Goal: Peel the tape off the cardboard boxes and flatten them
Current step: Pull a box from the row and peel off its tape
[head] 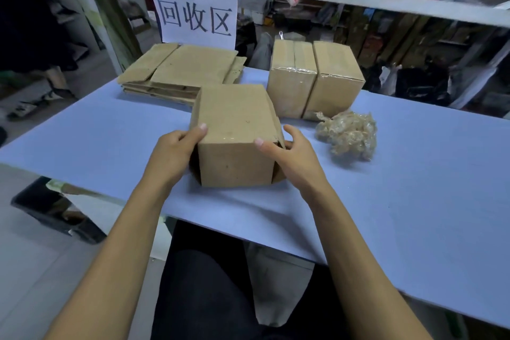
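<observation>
A brown cardboard box [234, 135] stands on the blue table [414, 201], its side flaps open. My left hand [172, 153] grips its left side, thumb on the top face. My right hand [288, 157] grips its right side, thumb on the top edge and fingers round the loose flap. Two taped boxes [311, 80] stand side by side behind it to the right. A stack of flattened boxes [182, 72] lies at the back left. A crumpled ball of peeled tape [349, 134] lies to the right of the held box.
A white paper sign [194, 8] with black characters hangs on the shelf frame behind the flattened stack. Cluttered shelves fill the background. A dark bin [52, 210] sits on the floor at the left. The table's near edge runs diagonally in front of my lap.
</observation>
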A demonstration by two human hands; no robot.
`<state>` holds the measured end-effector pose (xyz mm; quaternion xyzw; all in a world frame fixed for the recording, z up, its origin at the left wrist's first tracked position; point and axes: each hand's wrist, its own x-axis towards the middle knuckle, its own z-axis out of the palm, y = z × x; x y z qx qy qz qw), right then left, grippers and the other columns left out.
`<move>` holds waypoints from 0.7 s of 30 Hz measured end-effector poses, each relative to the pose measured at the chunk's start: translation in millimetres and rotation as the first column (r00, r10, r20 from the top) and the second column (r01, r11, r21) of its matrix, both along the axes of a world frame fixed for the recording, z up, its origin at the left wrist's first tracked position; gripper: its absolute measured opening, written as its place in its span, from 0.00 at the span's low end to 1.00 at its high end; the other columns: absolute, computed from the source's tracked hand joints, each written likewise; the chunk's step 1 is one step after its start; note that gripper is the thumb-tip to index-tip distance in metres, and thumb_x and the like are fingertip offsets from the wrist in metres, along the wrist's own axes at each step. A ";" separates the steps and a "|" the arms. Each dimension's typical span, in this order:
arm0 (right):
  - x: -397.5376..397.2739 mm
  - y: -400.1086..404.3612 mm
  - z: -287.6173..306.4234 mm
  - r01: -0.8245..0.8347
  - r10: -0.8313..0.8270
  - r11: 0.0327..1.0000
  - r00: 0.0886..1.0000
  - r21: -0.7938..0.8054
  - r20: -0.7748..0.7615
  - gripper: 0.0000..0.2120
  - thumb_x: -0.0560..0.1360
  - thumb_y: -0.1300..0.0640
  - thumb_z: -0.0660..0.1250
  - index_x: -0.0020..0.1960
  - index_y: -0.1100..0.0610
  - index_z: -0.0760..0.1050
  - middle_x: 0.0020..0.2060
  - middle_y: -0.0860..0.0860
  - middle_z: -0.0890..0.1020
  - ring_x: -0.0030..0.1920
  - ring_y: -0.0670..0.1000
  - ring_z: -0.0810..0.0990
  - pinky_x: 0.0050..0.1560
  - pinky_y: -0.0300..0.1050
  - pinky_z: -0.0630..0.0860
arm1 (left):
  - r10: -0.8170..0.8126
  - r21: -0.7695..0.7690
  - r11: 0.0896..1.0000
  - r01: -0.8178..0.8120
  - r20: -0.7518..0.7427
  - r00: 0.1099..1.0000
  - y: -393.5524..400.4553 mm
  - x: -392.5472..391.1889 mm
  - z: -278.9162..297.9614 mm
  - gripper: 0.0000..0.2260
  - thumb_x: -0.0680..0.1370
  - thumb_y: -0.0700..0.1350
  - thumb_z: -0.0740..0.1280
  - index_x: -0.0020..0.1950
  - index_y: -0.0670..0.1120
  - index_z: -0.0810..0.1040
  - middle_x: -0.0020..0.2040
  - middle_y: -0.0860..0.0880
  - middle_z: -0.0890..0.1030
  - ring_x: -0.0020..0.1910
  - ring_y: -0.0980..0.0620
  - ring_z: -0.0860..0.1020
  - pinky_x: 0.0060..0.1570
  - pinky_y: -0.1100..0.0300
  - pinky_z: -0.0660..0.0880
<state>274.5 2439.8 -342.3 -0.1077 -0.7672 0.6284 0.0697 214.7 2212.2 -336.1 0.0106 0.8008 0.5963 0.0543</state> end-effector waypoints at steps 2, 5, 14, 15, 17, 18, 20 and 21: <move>-0.9 -0.2 1.6 0.068 -0.073 0.995 0.995 -0.066 -0.066 0.27 0.67 0.45 0.77 0.63 0.44 0.73 0.56 0.44 0.81 0.55 0.44 0.82 0.50 0.39 0.77 | 0.067 0.051 0.997 -0.065 -0.036 0.997 -0.2 -0.2 4.4 0.33 0.64 0.69 0.70 0.48 0.40 0.76 0.48 0.44 0.82 0.47 0.50 0.79 0.55 0.48 0.76; 3.2 -3.8 3.5 0.180 -0.211 0.973 0.948 -0.146 -0.239 0.38 0.69 0.55 0.79 0.74 0.52 0.66 0.60 0.38 0.76 0.59 0.39 0.78 0.57 0.38 0.77 | 0.175 0.118 0.980 -0.158 -0.147 0.974 1.9 6.1 8.1 0.30 0.68 0.57 0.77 0.64 0.47 0.72 0.53 0.49 0.82 0.52 0.53 0.81 0.51 0.55 0.78; 6.2 -1.9 -10.7 0.001 -0.021 0.997 0.967 -0.078 -0.255 0.44 0.70 0.52 0.75 0.79 0.41 0.55 0.75 0.39 0.63 0.74 0.42 0.65 0.74 0.54 0.67 | -0.161 0.466 0.856 0.226 -0.176 0.971 3.5 15.1 -2.1 0.48 0.70 0.35 0.74 0.79 0.61 0.50 0.63 0.45 0.81 0.64 0.46 0.79 0.63 0.51 0.74; 4.7 -0.6 -10.2 0.012 -0.027 0.998 0.968 -0.061 -0.250 0.44 0.70 0.50 0.75 0.79 0.40 0.55 0.75 0.40 0.64 0.74 0.44 0.66 0.73 0.55 0.68 | -0.147 0.411 0.887 0.211 -0.183 0.972 5.3 15.4 -4.6 0.48 0.70 0.36 0.75 0.78 0.62 0.51 0.60 0.46 0.83 0.62 0.47 0.80 0.64 0.51 0.74; 2.3 1.4 -8.1 0.071 -0.074 0.997 0.968 -0.021 -0.239 0.48 0.65 0.44 0.78 0.77 0.37 0.55 0.73 0.41 0.67 0.71 0.49 0.72 0.70 0.56 0.71 | -0.034 0.344 0.934 0.098 -0.190 0.981 9.0 15.8 -8.1 0.47 0.72 0.34 0.76 0.80 0.59 0.52 0.50 0.48 0.86 0.55 0.51 0.82 0.61 0.54 0.74; 2.3 1.7 -6.8 0.118 -0.115 0.993 0.967 0.001 -0.229 0.50 0.62 0.42 0.79 0.77 0.36 0.56 0.72 0.41 0.69 0.68 0.50 0.74 0.68 0.56 0.73 | 0.033 0.328 0.944 0.036 -0.202 0.979 10.4 16.1 -9.0 0.46 0.72 0.34 0.75 0.80 0.58 0.53 0.47 0.48 0.86 0.51 0.52 0.82 0.60 0.54 0.75; 5.3 0.6 -6.4 0.217 -0.202 0.975 0.956 0.050 -0.211 0.52 0.60 0.41 0.80 0.77 0.39 0.56 0.70 0.42 0.70 0.67 0.50 0.74 0.68 0.54 0.73 | 0.133 0.269 0.961 -0.059 -0.265 0.955 12.6 19.9 -10.3 0.44 0.72 0.37 0.76 0.79 0.56 0.55 0.44 0.46 0.83 0.47 0.54 0.80 0.58 0.54 0.74; 8.3 -1.7 -7.1 0.263 -0.242 0.962 0.947 0.078 -0.210 0.52 0.60 0.41 0.81 0.78 0.41 0.57 0.69 0.43 0.70 0.68 0.49 0.72 0.69 0.51 0.71 | 0.166 0.226 0.969 -0.099 -0.300 0.939 13.2 22.9 -12.1 0.43 0.72 0.39 0.77 0.79 0.56 0.56 0.44 0.47 0.82 0.46 0.57 0.79 0.57 0.56 0.74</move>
